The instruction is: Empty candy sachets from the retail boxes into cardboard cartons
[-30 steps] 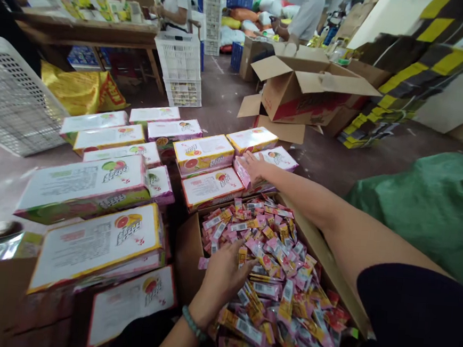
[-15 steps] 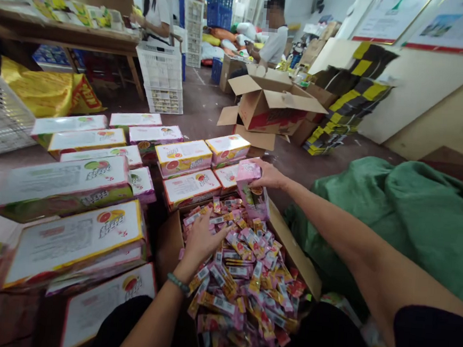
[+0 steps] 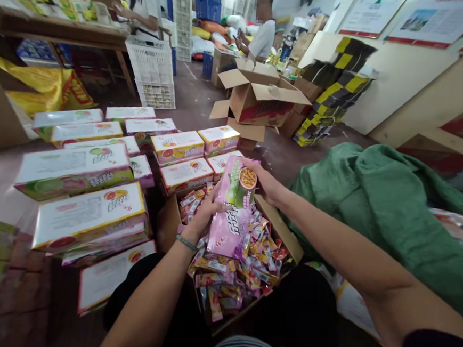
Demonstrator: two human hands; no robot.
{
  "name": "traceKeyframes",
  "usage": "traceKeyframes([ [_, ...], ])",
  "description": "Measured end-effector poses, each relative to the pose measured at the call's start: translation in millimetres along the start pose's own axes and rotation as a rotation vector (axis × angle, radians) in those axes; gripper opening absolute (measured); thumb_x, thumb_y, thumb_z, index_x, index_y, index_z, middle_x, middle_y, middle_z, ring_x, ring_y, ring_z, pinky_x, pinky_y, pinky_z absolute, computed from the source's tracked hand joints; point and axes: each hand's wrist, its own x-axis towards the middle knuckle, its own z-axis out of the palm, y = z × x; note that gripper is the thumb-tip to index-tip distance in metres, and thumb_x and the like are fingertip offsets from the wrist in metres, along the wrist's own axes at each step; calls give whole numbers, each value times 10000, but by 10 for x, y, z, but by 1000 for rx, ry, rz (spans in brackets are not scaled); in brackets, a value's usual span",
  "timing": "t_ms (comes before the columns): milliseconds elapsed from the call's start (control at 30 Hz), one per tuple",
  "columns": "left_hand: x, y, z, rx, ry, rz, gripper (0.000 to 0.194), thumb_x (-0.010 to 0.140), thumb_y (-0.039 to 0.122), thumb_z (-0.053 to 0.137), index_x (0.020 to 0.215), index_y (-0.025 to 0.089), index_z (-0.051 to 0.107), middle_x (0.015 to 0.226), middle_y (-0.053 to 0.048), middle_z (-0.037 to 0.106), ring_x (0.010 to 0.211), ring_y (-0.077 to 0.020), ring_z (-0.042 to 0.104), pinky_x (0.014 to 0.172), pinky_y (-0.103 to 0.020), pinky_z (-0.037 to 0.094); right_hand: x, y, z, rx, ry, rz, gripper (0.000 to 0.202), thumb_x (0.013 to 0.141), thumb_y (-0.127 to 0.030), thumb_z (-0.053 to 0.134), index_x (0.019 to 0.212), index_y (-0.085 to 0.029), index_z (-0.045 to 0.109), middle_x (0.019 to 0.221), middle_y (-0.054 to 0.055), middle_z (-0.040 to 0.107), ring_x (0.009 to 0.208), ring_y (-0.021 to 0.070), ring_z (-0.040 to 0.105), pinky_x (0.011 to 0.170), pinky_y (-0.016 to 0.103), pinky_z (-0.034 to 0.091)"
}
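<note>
The left hand (image 3: 204,213) grips the left edge of a pink box (image 3: 230,216), near its middle; the right hand (image 3: 269,185) clasps its upper right corner; the box is between both, above an open carton (image 3: 169,223) of small sachets (image 3: 212,280).

Pink box (image 3: 230,221): rear face hidden; sachets (image 3: 253,271) beneath partly covered, their print too small to read. Wall posters (image 3: 439,21): cut off by top edge.
</note>
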Motion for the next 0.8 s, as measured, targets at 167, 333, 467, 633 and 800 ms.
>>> traceKeyframes([
  [167, -8, 68, -54, 51, 68, -18, 1014, 587, 239, 742, 1566, 240, 479, 1267, -91, 731, 956, -278, 709, 770, -338, 565, -388, 30, -41, -1062, -53, -818, 466, 986, -627, 559, 1177, -210, 641, 1287, 148, 603, 1275, 342, 466, 1067, 531, 337],
  [333, -26, 101, -143, 238, 160, 6, 965, 550, 214, 724, 1501, 226, 567, 1308, -57, 714, 1029, -266, 667, 885, -340, 544, -615, 13, 48, -1444, -673, -1094, 493, 987, -652, 594, 974, -164, 664, 1002, 115, 665, 1048, 282, 505, 975, 455, 299],
  [467, -79, 108, -56, 214, 159, -78, 920, 529, 172, 689, 1445, 207, 620, 1240, -62, 742, 955, -253, 669, 850, -335, 552, -640, -9, 100, -1336, -808, -1070, 422, 1020, -524, 614, 783, -175, 620, 747, 40, 612, 783, 205, 476, 811, 368, 292],
  [633, -248, 285, 18, -59, 50, -289, 729, 545, 183, 628, 1268, 115, 692, 979, -103, 776, 798, -264, 694, 707, -348, 562, -959, -448, 114, -1049, -702, -1095, 410, 1098, -325, 475, 712, -192, 516, 672, -1, 526, 661, 159, 431, 696, 332, 266],
  [800, -437, 294, 116, -87, -193, -611, 564, 568, 237, 677, 1113, 104, 730, 821, -107, 759, 793, -310, 730, 778, -438, 589, -1346, -807, 26, -792, -574, -983, 397, 1070, -323, 548, 699, -207, 469, 644, -13, 479, 611, 143, 428, 610, 331, 301],
])
